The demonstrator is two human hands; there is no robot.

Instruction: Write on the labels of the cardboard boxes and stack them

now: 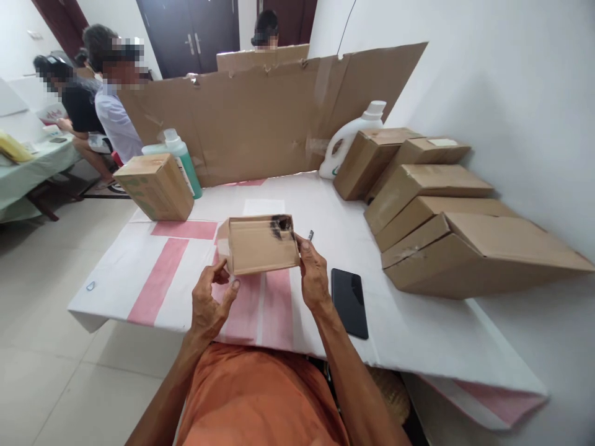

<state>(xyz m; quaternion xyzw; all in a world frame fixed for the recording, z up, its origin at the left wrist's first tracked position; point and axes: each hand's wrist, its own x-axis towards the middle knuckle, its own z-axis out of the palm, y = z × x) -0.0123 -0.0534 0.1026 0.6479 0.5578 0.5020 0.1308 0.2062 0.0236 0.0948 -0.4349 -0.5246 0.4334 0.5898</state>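
Observation:
A small brown cardboard box with a black smudge on its top right corner is held just above the white and pink table cover. My right hand grips the box's right end with closed fingers. At the box's lower left corner is my left hand, its thumb and fingers curled and touching that corner. A small dark object lies on the cover just past my right hand.
A black phone lies right of my right hand. Several brown boxes are stacked along the right wall. Another box, a green bottle and a white jug stand before a cardboard screen. People sit beyond it.

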